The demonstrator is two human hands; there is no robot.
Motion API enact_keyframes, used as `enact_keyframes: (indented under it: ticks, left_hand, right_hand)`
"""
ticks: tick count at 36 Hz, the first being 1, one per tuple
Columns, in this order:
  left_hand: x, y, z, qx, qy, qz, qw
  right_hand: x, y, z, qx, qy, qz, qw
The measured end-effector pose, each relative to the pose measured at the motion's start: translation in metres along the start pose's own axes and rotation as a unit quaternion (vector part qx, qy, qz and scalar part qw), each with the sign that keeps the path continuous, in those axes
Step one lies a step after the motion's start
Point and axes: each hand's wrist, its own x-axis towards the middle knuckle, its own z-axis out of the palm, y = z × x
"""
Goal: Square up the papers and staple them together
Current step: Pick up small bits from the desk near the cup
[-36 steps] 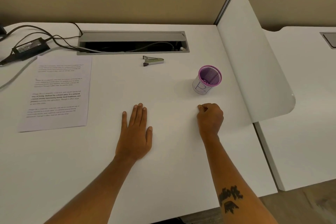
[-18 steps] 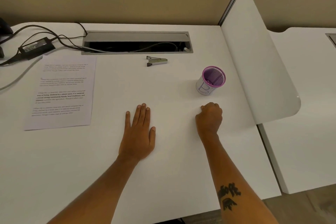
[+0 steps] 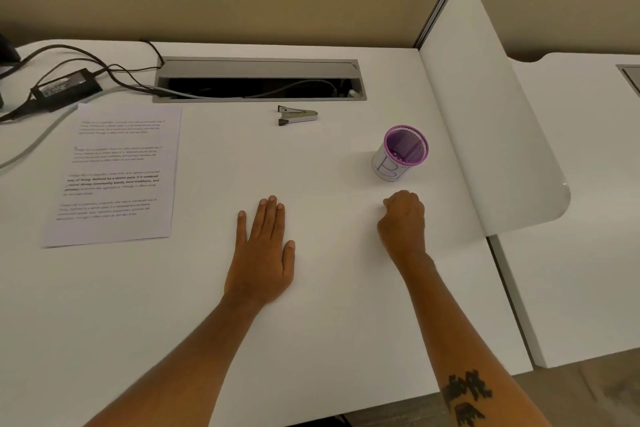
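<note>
Two idle hands, left hand (image 3: 262, 253) flat, right hand (image 3: 402, 220) fisted near purple mesh cup (image 3: 401, 153), contents unclear

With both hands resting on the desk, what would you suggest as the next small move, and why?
Probably reach the left hand over to the papers and gather them for squaring. They lie untouched to its left, while it rests flat and empty on the desk. The right hand is closed in a fist, and the stapler farther back is not needed yet.
</note>
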Motion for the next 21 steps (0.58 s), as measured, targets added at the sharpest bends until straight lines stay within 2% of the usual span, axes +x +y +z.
enact_keyframes:
  ticks: [6,9,17,21]
  left_hand:
    - [0.000,0.001,-0.001,-0.004,0.000,0.000,1.000]
    - [0.000,0.000,0.000,-0.003,0.003,0.002,1.000]
    - [0.001,0.000,0.001,0.001,0.000,0.001,1.000]
    - [0.000,0.000,0.001,0.002,0.001,0.001,1.000]
  right_hand:
    - [0.028,-0.034,-0.068,0.091,0.039,-0.017,0.995]
    - [0.054,-0.040,-0.088,0.095,0.067,-0.012,0.993]
    - [0.102,-0.037,-0.089,0.058,0.018,-0.017,0.998]
    - [0.108,-0.033,-0.088,0.069,0.019,-0.021,0.997]
